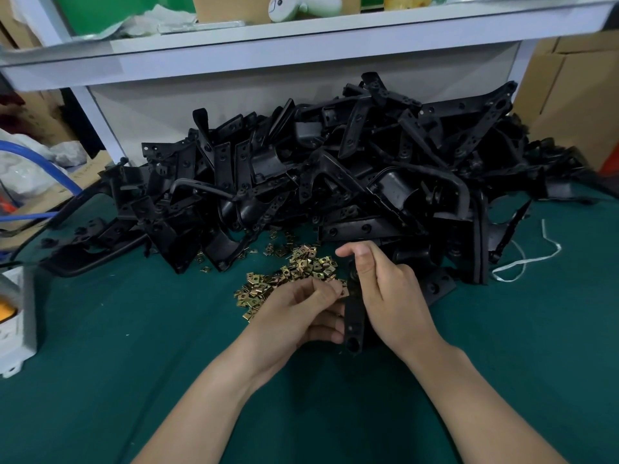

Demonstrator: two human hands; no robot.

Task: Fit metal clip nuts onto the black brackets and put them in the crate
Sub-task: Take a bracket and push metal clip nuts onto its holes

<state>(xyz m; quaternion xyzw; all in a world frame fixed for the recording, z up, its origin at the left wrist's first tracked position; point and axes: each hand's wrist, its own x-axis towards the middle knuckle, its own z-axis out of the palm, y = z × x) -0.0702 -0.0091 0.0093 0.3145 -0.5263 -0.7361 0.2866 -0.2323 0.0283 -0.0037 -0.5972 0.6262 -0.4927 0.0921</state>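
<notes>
A black bracket (pixel 354 316) stands almost upright between my two hands, just in front of a loose heap of brass-coloured clip nuts (pixel 294 272). My right hand (pixel 385 289) grips the bracket's upper part, thumb raised. My left hand (pixel 301 313) curls round its lower part, and its thumb and forefinger pinch something small at the bracket's left edge, apparently a clip nut; fingers hide it. A big pile of black brackets (pixel 335 169) fills the table behind. No crate is in view.
The green table mat (pixel 134 363) spreads out in front and to both sides. A white power box (pixel 13 323) sits at the left edge, with blue hose (pixel 43 162) behind it. White cord (pixel 522 259) lies at right. A white shelf (pixel 301 45) overhangs the pile.
</notes>
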